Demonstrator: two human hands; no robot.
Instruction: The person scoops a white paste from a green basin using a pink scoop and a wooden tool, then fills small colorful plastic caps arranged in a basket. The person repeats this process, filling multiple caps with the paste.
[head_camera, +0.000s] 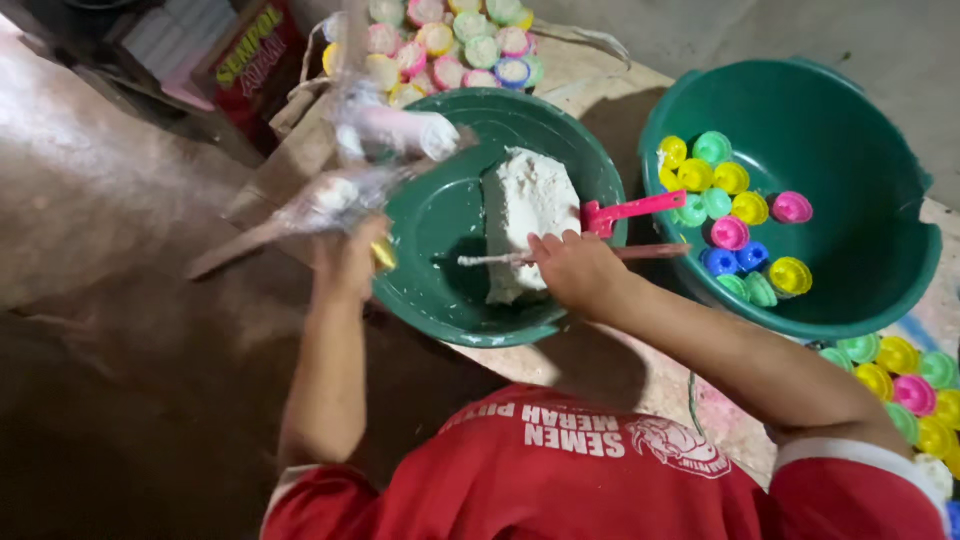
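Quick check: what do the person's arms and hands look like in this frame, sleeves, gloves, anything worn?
Both hands are bare, with no gloves, and no rings or watch visible. The left hand is partly motion-blurred, so fine detail there is unclear. The right hand is sharp. Forearms are uncovered up to short red sleeves; the right sleeve has a white band at its hem. The red shirt carries white printed lettering and a logo.

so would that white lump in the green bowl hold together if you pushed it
Probably soft: the white lump looks crumbly and rough-edged, and smears coat the green bowl. The stick in the right hand carries residue, so it likely sticks and breaks apart.
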